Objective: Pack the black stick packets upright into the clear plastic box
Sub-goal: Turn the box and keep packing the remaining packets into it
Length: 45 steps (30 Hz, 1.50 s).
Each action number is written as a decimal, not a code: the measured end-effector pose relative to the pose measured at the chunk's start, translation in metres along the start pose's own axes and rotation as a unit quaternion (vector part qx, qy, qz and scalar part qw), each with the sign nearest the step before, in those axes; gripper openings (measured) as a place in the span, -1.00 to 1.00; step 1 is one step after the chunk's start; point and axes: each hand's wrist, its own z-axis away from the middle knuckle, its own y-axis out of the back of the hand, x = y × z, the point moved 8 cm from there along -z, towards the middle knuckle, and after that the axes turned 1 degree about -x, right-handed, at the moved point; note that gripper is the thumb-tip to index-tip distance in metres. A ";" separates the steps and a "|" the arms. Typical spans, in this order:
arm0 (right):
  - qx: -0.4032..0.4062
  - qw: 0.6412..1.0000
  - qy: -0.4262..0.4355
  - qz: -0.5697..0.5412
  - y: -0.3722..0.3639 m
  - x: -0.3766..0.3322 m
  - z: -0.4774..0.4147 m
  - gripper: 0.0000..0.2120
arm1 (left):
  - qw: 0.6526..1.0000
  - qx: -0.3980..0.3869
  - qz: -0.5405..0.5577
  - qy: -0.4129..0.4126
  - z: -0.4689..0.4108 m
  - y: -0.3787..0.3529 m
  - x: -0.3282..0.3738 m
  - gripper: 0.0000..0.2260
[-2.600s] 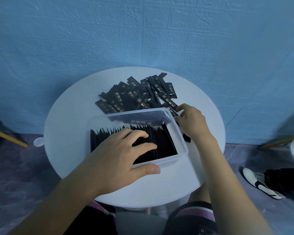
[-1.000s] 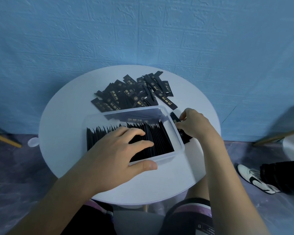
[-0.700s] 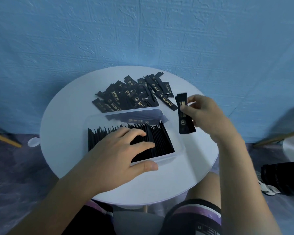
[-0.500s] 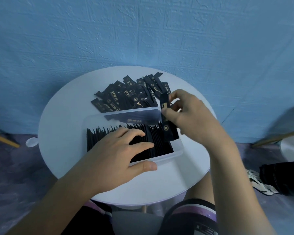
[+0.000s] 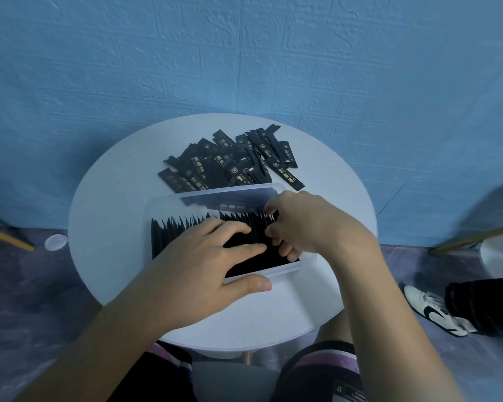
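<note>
Black stick packets (image 5: 186,232) stand upright in the clear plastic box (image 5: 167,207); flat left hand (image 5: 204,262) steadies the row, right hand (image 5: 308,227) pinches its rightmost packet (image 5: 274,218).

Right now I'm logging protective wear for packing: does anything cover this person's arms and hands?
No. The left hand and right hand are ungloved, no rings seen; the left forearm and right forearm are bare, with no sleeve, watch or band in view.
</note>
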 end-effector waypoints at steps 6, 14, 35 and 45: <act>-0.041 0.998 0.013 -0.055 -0.004 0.000 -0.008 -0.56 | 1.000 0.008 -0.010 -0.012 0.000 0.001 0.001 -0.39; -0.066 0.993 0.012 -0.098 -0.006 0.002 -0.010 -0.51 | 1.000 0.002 -0.012 -0.029 -0.002 0.001 0.005 -0.39; 0.156 0.935 0.088 -0.305 0.047 0.027 -0.033 -0.87 | 1.000 0.002 -0.016 -0.018 -0.007 -0.004 0.007 -0.39; 0.257 0.955 -0.041 -0.144 0.031 0.090 -0.113 -0.72 | 1.000 0.004 -0.001 -0.014 -0.006 -0.001 0.007 -0.40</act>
